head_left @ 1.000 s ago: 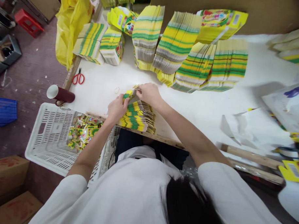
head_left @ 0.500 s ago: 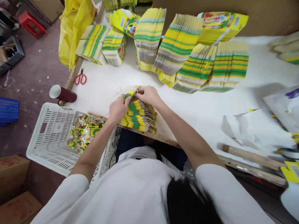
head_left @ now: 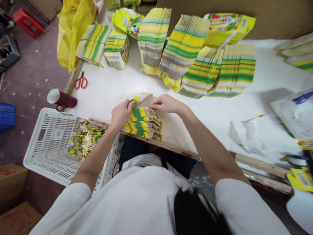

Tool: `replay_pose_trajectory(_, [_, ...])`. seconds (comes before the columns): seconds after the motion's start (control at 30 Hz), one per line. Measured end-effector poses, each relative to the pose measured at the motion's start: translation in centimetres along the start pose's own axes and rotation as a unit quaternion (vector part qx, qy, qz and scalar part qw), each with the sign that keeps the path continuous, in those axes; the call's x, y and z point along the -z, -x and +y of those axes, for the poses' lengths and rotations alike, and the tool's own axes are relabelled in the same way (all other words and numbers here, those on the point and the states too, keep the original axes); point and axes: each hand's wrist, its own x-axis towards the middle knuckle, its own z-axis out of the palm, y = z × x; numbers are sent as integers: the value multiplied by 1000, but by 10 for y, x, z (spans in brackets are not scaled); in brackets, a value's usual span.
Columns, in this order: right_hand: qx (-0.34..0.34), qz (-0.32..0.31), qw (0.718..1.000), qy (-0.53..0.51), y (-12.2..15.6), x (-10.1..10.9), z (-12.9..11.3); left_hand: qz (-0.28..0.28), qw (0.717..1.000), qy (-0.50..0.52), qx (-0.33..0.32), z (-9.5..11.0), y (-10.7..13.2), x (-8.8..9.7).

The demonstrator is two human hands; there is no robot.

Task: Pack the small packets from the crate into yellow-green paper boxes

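Note:
My left hand is closed around a few flat folded yellow-and-green cartons, thumb on top, their pale ends pointing away to the right. Just below it, a fanned stack of flat cartons lies along the table's front edge. My right hand has its thumb and fingertips pinched together at the stack's upper right corner. Whether a carton edge is between those fingertips is too small to make out. A thin rubber band lies on the white tabletop beyond my left hand.
Tall bundles of flat cartons stand along the back. Red-handled scissors and a dark red tube are at the left. Below that edge, a white plastic crate holds small colourful packets. A wooden rail is at right.
My right hand has moved off the cartons in my left hand, to the right and slightly down to the stack's corner. My left hand still grips its cartons.

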Motion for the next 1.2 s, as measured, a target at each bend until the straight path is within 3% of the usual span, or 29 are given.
replay_pose_trajectory(0.1, [19,166,984,64,-7,-12,-4,3,1000,-1,-13,1,2,0])
replay_pose_trajectory(0.17, [33,216,968,122,-12,-19,-6,4,1000,-1,-15,1,3,1])
replay_pose_trajectory(0.43, [44,223,944,238,-9,-27,-4,4,1000,-1,-4,3,3,1])
replay_pose_trajectory(0.6, [60,188,940,277,-18,-22,-10,6,1000,-6,-4,2,2,0])
replay_pose_trajectory(0.9, [9,197,925,325,-35,-23,-19,11,1000,1,-22,-1,4,-2])
replay_pose_trajectory(1.07, [-22,217,932,290,-38,-29,-22,20,999,12,-28,-2,5,-3])
replay_pose_trajectory(1.2, [-53,222,962,148,-41,-34,-24,20,999,6,-29,-2,5,-2])
